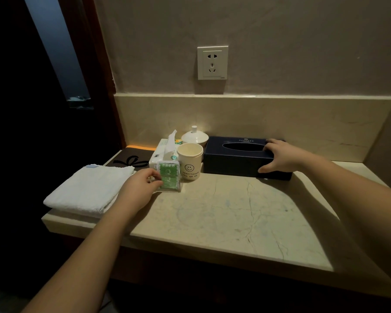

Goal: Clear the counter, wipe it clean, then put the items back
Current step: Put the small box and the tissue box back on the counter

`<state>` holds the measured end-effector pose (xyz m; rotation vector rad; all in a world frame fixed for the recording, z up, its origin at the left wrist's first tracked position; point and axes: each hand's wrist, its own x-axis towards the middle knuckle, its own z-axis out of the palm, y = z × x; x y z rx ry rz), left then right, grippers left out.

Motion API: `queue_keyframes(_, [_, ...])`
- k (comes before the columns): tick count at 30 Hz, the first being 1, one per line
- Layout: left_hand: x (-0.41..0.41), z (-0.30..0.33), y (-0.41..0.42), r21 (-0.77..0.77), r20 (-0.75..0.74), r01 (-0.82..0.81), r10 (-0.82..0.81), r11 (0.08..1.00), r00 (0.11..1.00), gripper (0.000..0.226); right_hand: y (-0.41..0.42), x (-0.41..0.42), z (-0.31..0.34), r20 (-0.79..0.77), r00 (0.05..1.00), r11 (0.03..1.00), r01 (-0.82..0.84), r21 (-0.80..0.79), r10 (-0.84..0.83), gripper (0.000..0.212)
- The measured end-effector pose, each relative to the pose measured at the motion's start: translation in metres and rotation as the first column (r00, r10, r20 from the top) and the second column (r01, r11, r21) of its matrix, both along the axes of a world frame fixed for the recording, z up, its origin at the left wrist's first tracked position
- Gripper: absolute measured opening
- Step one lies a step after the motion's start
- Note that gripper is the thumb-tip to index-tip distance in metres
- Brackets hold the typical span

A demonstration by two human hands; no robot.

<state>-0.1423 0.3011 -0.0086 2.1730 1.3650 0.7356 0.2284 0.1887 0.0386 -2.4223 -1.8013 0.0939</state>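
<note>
Two bare hands are down on the counter [235, 211], each on a different item. Her or his left hand [142, 185] pinches a small clear packet with green printing [168, 176], thumb and fingertips curled on its left edge; the packet stands upright on the stone, just in front of a soft pack of tissues [165, 152] with one sheet poking up. The right hand [280, 157] grips the right end of a dark navy tissue box [239, 158], fingers over the top and thumb down the front face; the box sits on the counter toward the back wall.

Between the two stands a cream cup with a smiley face [190, 162], touching or nearly touching the box, and behind it a white lidded ceramic jar [194, 136]. A folded white towel [88, 188] lies at the left end, beside a dark mat with a bow drawn on it [131, 158].

Pale veined marble makes up the counter, with a matching low backsplash [257, 116]. Above it a white wall socket [212, 62] is set in a beige wall; the room is dim, dark at the left.
</note>
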Motion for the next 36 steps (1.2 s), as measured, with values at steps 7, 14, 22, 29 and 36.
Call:
queue_keyframes(7, [0.001,0.0,-0.004,0.033,0.014,-0.018,0.018,0.999,1.0,0.035,0.0,0.0,0.001,-0.003,1.0,1.0,0.003,-0.008,-0.003,0.068])
queue_keyframes(14, [-0.007,0.005,-0.019,0.072,0.084,-0.056,0.05,0.996,0.995,0.043,-0.003,-0.009,0.005,0.061,0.994,0.996,0.09,-0.017,-0.089,0.091])
queue_keyframes(22, [-0.002,0.024,-0.064,0.133,0.095,-0.097,0.085,0.986,0.992,0.035,-0.058,-0.034,0.006,-0.013,0.996,0.95,0.092,0.298,-0.092,0.045])
queue_keyframes(29, [0.043,0.049,-0.153,0.114,0.115,0.019,-0.032,0.993,0.993,0.027,-0.184,-0.058,0.028,-0.218,0.976,0.95,0.062,0.305,0.007,0.032])
queue_keyframes(36, [0.119,0.036,-0.306,-0.007,0.093,0.335,-0.333,0.942,0.938,0.021,-0.371,-0.05,-0.005,-0.088,0.995,0.952,0.074,0.296,-0.05,0.036])
